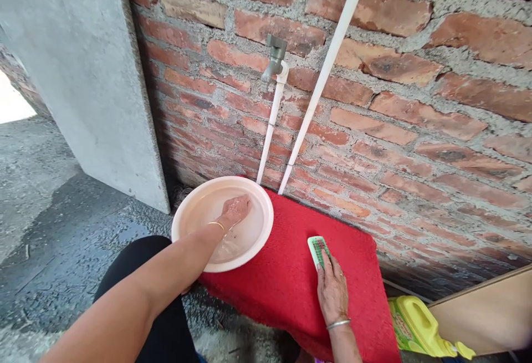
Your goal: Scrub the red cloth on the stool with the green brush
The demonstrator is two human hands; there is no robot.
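The brush (316, 245) lies on the red cloth (286, 285) — probably light, stiff-backed, slippery when wet, best held by its long edges. The right hand (333, 292) extends fingers over its near end, grip unclear; the left hand (238, 208) curls in the basin (269, 233) — contents hidden.

Brick wall (374, 119), gray tap (274, 62) on short white pipe (271, 124), longer white pipe (323, 77) alongside. Concrete slab (95, 80) at left, wet floor (62, 241). Yellow jug (418, 324) lower right, beside tan panel (486, 313).

My left arm (145, 291) is stretched way out, left hand (236, 209) kinda curled in; right hand (333, 292) is palm-down, fingers (327, 266) pointing forward.
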